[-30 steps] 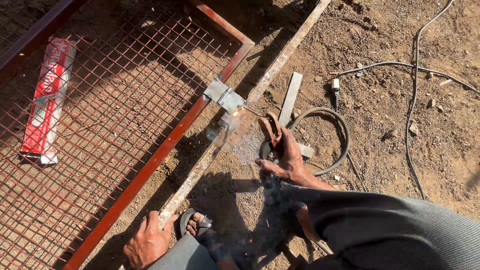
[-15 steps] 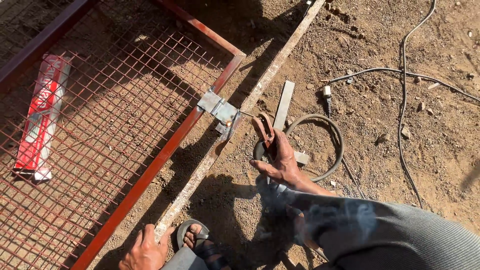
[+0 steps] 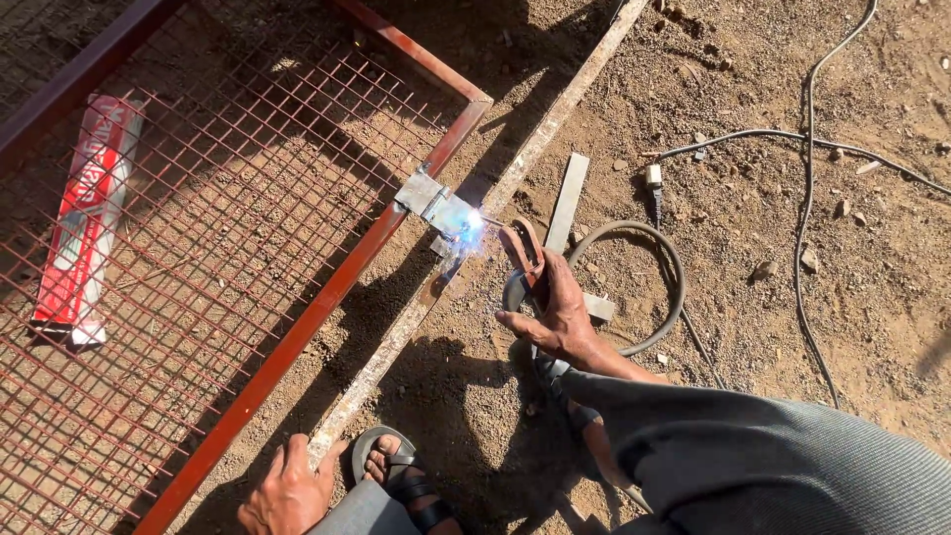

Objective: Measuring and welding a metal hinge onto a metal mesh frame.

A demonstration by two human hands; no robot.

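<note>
My right hand (image 3: 557, 315) grips a welding electrode holder (image 3: 523, 250), whose rod tip meets a small grey metal plate (image 3: 424, 195) on the red frame's bar. A bright blue-white arc (image 3: 468, 228) burns at that spot. The red metal frame (image 3: 327, 297) with wire mesh lies flat on the dirt. My left hand (image 3: 290, 485) rests at the bottom, pressing on the near end of a long grey steel strip (image 3: 416, 312) that runs diagonally beside the frame. My sandalled foot (image 3: 404, 476) is next to that hand.
A red and white electrode packet (image 3: 84, 218) lies on the mesh at the left. A short flat metal bar (image 3: 567, 198) and a looped black cable (image 3: 654, 287) lie near my right hand. More cables (image 3: 807, 198) cross the sandy ground on the right.
The arc has lit at the plate; earlier only smoke or nothing glowed there. My right hand holds the same pose with the holder. The view has shifted slightly.
</note>
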